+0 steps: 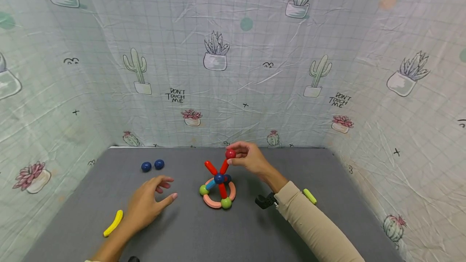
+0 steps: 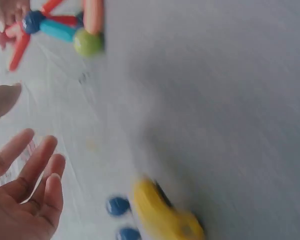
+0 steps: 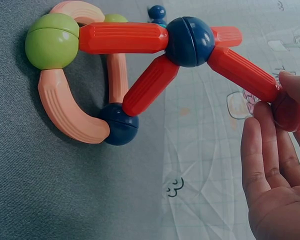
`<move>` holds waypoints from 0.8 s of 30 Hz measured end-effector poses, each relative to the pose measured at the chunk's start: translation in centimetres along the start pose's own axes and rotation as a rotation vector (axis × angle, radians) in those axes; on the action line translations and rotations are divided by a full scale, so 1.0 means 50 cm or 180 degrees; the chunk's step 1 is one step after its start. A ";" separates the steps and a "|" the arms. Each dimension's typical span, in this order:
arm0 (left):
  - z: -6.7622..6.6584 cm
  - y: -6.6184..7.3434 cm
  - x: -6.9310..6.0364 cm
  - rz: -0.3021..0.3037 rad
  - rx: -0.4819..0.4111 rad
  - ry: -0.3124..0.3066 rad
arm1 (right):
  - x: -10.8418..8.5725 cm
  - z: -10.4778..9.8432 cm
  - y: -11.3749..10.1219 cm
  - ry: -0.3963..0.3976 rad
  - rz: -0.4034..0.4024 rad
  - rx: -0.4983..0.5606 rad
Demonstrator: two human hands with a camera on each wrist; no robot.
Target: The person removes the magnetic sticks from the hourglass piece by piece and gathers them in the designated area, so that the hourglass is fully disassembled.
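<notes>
The right hand (image 1: 251,159) pinches a shiny red ball (image 1: 231,154) between its thumb and fingers. The ball touches the top of a straight red stick (image 1: 224,167), which leans up from a dark blue ball (image 1: 219,178). Another red stick (image 1: 210,167) pokes up from that same blue ball, tilted the other way. Under it, two red sticks and a light blue stick (image 1: 210,184) go down like legs to a pink ring (image 1: 212,203). The ring is made of curved sticks joined by two green balls and a blue ball, and it sits on the gray table (image 1: 193,233). The left hand (image 1: 149,203) is empty, its fingers spread loosely, to the left of the toy. Past it are two more blue balls (image 1: 159,164), side by side. A curved yellow stick (image 1: 113,223) lies by the left arm, and a yellow-green stick (image 1: 309,196) lies by the right sleeve (image 1: 316,225). Behind everything hangs a cactus-print cloth (image 1: 233,104).
</notes>
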State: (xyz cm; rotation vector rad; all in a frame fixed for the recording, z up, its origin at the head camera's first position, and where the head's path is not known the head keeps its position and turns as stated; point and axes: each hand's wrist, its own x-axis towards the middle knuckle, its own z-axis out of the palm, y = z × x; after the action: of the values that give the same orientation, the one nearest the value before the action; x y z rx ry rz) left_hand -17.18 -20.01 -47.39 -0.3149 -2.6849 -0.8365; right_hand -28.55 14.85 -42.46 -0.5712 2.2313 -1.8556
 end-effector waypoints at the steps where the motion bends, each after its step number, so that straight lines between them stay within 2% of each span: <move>1: 0.006 0.010 0.008 -0.0009 -0.0140 -0.0020 | 0.000 0.000 0.000 -0.0001 -0.0004 -0.0016; 6: 0.045 0.052 0.053 -0.0100 -0.0984 -0.0219 | 0.000 -0.001 0.002 -0.0008 -0.0008 -0.0051; 10: 0.077 0.076 0.090 -0.0184 -0.1473 -0.0380 | 0.000 0.000 0.002 0.0004 -0.0005 -0.0054; 18: 0.119 0.100 0.141 -0.0210 -0.2037 -0.0605 | 0.001 0.005 0.004 -0.0013 -0.0009 -0.0058; 24: 0.149 0.117 0.159 -0.0278 -0.2261 -0.0704 | 0.000 0.004 0.002 0.0004 -0.0024 -0.0089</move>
State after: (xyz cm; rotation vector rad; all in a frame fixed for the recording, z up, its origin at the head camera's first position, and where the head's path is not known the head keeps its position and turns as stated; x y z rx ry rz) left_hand -24.52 -10.04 -47.35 -0.4664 -2.5013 -1.8678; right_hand -28.48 14.67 -42.60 -0.5842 2.2624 -1.8314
